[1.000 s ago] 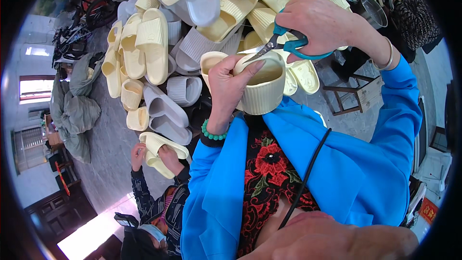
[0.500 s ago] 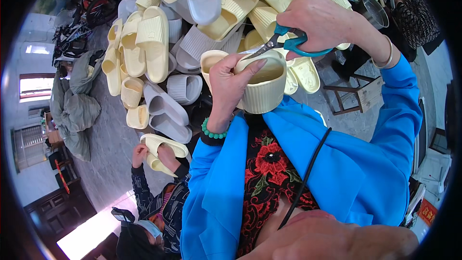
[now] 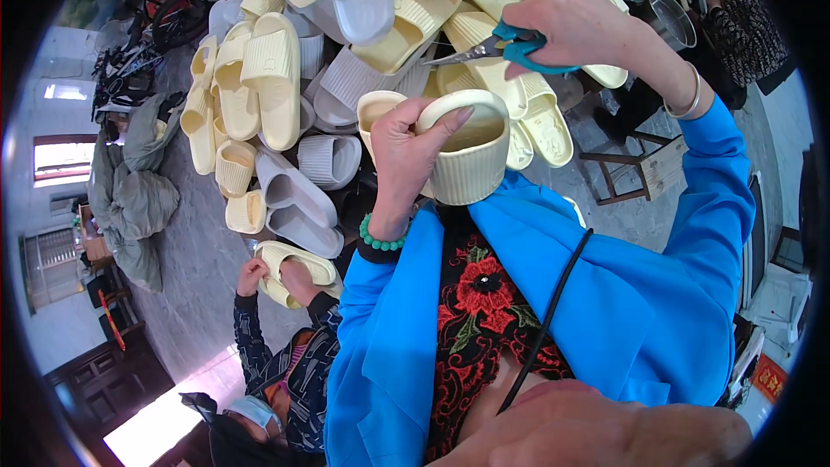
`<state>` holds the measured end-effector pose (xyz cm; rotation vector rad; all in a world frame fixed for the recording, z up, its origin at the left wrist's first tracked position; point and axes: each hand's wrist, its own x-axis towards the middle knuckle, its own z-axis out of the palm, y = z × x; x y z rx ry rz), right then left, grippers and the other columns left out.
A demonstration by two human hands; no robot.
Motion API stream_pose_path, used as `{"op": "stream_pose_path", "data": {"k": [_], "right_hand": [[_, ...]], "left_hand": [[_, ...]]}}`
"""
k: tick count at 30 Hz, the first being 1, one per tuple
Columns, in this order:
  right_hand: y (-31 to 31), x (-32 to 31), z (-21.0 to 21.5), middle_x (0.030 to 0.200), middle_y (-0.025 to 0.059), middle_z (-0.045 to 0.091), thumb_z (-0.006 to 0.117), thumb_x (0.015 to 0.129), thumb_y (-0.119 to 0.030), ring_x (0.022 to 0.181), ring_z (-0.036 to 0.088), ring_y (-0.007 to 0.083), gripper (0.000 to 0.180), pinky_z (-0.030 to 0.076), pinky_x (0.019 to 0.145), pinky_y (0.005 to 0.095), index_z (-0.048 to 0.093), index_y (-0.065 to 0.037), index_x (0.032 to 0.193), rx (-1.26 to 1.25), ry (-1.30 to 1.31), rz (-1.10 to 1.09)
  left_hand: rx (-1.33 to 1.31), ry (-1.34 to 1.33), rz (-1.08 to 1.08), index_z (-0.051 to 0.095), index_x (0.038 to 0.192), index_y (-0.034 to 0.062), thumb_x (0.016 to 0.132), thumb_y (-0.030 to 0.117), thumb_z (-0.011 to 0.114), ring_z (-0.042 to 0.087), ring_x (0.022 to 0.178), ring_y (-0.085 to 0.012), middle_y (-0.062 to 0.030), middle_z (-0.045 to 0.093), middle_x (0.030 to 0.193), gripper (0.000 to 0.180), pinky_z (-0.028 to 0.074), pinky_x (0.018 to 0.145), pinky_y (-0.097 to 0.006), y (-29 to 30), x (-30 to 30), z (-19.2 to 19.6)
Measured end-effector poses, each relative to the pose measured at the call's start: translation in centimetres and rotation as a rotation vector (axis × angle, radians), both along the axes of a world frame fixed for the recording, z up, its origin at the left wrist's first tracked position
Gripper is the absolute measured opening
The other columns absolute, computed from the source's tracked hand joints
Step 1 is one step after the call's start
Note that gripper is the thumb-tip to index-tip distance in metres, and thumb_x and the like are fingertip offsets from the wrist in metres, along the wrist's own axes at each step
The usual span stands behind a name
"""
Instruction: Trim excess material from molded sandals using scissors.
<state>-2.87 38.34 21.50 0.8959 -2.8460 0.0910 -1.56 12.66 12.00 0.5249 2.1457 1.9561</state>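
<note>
My left hand [image 3: 413,143] grips a cream slipper [image 3: 471,164] by its edge, thumb on top, with the ribbed strap facing me in front of my chest. A second cream slipper [image 3: 377,109] shows just behind that hand; whether I hold it too is hidden. In my right hand [image 3: 575,22] is a pair of scissors [image 3: 527,54] with teal handles. Their blades point left, above the slipper and apart from it. A large pile of cream and grey slippers [image 3: 275,73] lies ahead.
At the lower left a co-worker in a dark patterned sleeve handles a cream slipper [image 3: 298,261]. To the right stands a wooden stool [image 3: 648,169]. Grey sacks [image 3: 138,199] lean by the left wall, and a clear round container [image 3: 673,19] sits at the upper right.
The scissors have moved up and away from the slipper's rim, with my right hand rising slightly. My left hand and its slipper have barely moved.
</note>
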Motion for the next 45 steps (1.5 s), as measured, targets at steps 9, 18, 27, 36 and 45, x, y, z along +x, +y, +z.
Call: {"op": "stream_pose_path", "data": {"k": [9,18,27,36,45], "right_hand": [[-0.9,0.7,0.0,0.066,0.0120,0.051,0.084,0.060,-0.036,0.069,0.057,0.0356,0.050,0.044,0.061,0.0439,0.051,-0.003,0.077,-0.014,-0.030,0.094],[-1.3,0.9,0.8,0.065,0.0127,0.058,0.081,0.065,-0.042,0.070,0.061,0.0355,0.047,0.046,0.063,0.0441,0.056,-0.004,0.076,0.090,-0.073,0.050],[-0.4,0.4,0.3,0.059,0.0133,0.056,0.079,0.067,-0.041,0.062,0.061,0.0344,0.044,0.047,0.056,0.0422,0.055,-0.004,0.068,0.102,0.012,0.110],[0.0,0.6,0.3,0.068,0.0146,0.061,0.076,0.068,-0.047,0.069,0.063,0.0349,0.046,0.049,0.062,0.0442,0.062,-0.004,0.079,0.031,-0.062,-0.044],[-0.1,0.1,-0.8,0.072,0.0162,0.062,0.073,0.074,-0.050,0.072,0.062,0.0375,0.050,0.049,0.063,0.0444,0.059,-0.002,0.080,-0.225,-0.115,-0.047]], "left_hand": [[0.045,-0.034,-0.008,0.073,0.099,-0.0001,0.078,0.011,0.078,0.062,0.075,-0.0070,-0.0027,0.071,0.084,0.024,0.049,0.069,-0.022,0.3,-0.2,0.0],[0.045,-0.017,-0.012,0.073,0.101,0.0006,0.078,0.011,0.079,0.063,0.075,-0.0069,-0.0027,0.071,0.085,0.026,0.050,0.069,-0.022,0.4,-0.2,-0.1],[0.003,-0.028,-0.009,0.073,0.097,0.0009,0.077,0.013,0.079,0.062,0.073,-0.0070,-0.0025,0.071,0.082,0.024,0.049,0.068,-0.022,0.5,-0.1,0.2],[-0.102,0.025,0.017,0.073,0.094,0.0004,0.078,0.017,0.078,0.060,0.069,-0.0076,-0.0021,0.069,0.077,0.024,0.047,0.064,-0.023,0.1,-0.4,-0.1],[-0.042,0.101,0.133,0.067,0.091,-0.0031,0.083,0.012,0.072,0.059,0.078,-0.0110,-0.0055,0.066,0.083,0.018,0.049,0.070,-0.028,-0.2,-1.5,-0.7]]}}
